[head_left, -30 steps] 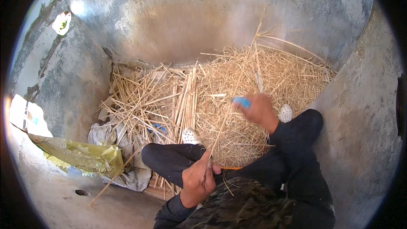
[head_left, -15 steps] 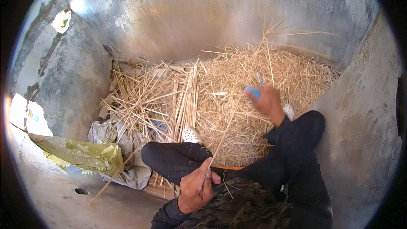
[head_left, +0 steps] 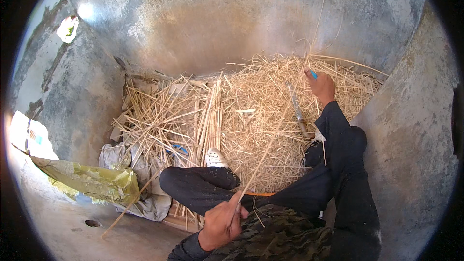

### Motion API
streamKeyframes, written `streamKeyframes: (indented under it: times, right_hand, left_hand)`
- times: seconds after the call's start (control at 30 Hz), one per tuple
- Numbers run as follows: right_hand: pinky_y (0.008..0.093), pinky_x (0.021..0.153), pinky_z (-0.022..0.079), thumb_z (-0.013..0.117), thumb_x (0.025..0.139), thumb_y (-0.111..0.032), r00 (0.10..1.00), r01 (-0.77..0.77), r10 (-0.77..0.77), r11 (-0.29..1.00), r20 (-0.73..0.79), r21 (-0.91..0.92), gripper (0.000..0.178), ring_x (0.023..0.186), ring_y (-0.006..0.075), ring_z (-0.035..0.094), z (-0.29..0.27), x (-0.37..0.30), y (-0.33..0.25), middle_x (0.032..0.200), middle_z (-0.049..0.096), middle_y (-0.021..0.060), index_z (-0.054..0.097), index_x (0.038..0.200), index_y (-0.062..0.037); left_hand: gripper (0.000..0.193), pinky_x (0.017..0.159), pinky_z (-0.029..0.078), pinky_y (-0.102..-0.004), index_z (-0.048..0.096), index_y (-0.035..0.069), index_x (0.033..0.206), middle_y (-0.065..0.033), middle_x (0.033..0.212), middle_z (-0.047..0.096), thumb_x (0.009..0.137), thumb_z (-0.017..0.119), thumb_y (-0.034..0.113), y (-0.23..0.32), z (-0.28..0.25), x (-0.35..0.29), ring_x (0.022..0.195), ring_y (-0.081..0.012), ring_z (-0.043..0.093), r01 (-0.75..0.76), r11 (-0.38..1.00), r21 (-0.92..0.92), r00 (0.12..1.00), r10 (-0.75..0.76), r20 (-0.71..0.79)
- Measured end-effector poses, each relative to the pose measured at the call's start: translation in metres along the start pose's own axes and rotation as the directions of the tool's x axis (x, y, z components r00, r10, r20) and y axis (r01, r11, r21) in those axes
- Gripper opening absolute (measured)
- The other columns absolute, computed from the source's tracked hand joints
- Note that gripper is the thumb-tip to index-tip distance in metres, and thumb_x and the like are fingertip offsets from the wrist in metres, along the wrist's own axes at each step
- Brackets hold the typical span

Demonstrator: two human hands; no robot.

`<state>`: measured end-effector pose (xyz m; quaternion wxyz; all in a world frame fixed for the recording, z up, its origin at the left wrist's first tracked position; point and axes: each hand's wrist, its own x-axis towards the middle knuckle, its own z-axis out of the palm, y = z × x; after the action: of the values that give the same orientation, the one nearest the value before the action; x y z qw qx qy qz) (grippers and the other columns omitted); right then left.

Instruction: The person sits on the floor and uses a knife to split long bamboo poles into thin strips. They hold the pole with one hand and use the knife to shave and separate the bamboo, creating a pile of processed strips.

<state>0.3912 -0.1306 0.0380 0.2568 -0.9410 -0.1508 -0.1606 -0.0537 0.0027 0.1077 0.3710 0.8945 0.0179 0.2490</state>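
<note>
1. A long, narrow tan strip (head_left: 267, 151) slants nearly straight from the frame's lower centre up toward its upper right.
2. A small bright-blue object (head_left: 314, 74) (mostly hidden, its kind unclear) shows right of the frame's upper centre.

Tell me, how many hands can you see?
2. The left hand is low in the picture, holding a long stalk; the right hand is higher, over the straw pile, holding something blue.
</note>
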Motion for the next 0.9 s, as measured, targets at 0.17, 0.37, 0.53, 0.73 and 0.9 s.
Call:
streamKeyframes:
  times: [0.17, 0.37, 0.53, 0.73, 0.9]
  right_hand:
    - [0.0469, 0.062, 0.046, 0.029, 0.082, -0.080, 0.924, -0.164, 0.089, 0.971, 0.373, 0.175, 0.090, 0.064, 0.0336, 0.061, 0.024, -0.015, -0.006, 0.061, 0.058, 0.0211, 0.060, 0.059, 0.0018]
    - [0.0433, 0.073, 0.046, 0.025, 0.082, -0.080, 0.856, -0.139, -0.146, 0.859, 0.496, 0.493, 0.090, 0.072, 0.0304, 0.058, 0.075, -0.061, -0.022, 0.071, 0.058, 0.0188, 0.060, 0.073, 0.0029]
    - [0.0450, 0.067, 0.047, 0.033, 0.087, -0.068, 0.779, 0.008, -0.180, 0.961, 0.601, 0.277, 0.074, 0.069, 0.0292, 0.060, 0.122, -0.103, 0.024, 0.070, 0.059, 0.0151, 0.062, 0.076, -0.0011]
    - [0.0474, 0.069, 0.050, 0.055, 0.082, -0.039, 0.400, 0.301, -0.198, 0.951, 0.895, 0.076, 0.038, 0.078, 0.0345, 0.065, 0.177, -0.188, 0.016, 0.084, 0.067, 0.0183, 0.068, 0.089, -0.0034]
    - [0.0475, 0.070, 0.050, 0.059, 0.080, -0.037, 0.687, 0.157, -0.085, 0.987, 0.722, -0.033, 0.036, 0.082, 0.0370, 0.064, 0.201, -0.179, 0.042, 0.085, 0.066, 0.0200, 0.069, 0.088, -0.0026]
  left_hand:
    - [0.027, 0.053, 0.050, -0.0275, 0.058, -0.007, 0.112, -0.0102, 0.060, 0.061, 0.089, 0.045, -0.002, -0.009, -0.025, 0.009, 0.054, -0.0175, 0.063, 0.072, 0.989, 0.129, 0.996, -0.064, -0.061]
    - [0.017, 0.055, 0.046, -0.0249, 0.063, -0.004, 0.096, -0.0092, 0.064, 0.060, 0.092, 0.049, 0.004, -0.013, -0.108, 0.080, 0.057, -0.0138, 0.059, 0.344, 0.932, 0.110, 0.886, -0.283, -0.368]
    - [0.014, 0.056, 0.045, -0.0236, 0.056, -0.004, 0.092, -0.0079, 0.068, 0.060, 0.092, 0.053, 0.010, -0.013, -0.179, 0.162, 0.060, -0.0124, 0.057, 0.244, 0.943, 0.228, 0.949, -0.183, -0.258]
    - [0.015, 0.055, 0.042, -0.0207, 0.057, 0.003, 0.093, -0.0035, 0.069, 0.063, 0.093, 0.057, 0.017, -0.057, -0.194, 0.254, 0.059, -0.0076, 0.057, 0.106, 0.957, 0.270, 0.991, -0.078, -0.111]
    - [0.015, 0.055, 0.041, -0.0198, 0.059, 0.005, 0.093, -0.0010, 0.070, 0.063, 0.092, 0.059, 0.020, -0.099, -0.168, 0.300, 0.059, -0.0062, 0.058, 0.182, 0.963, 0.197, 0.983, -0.179, -0.034]
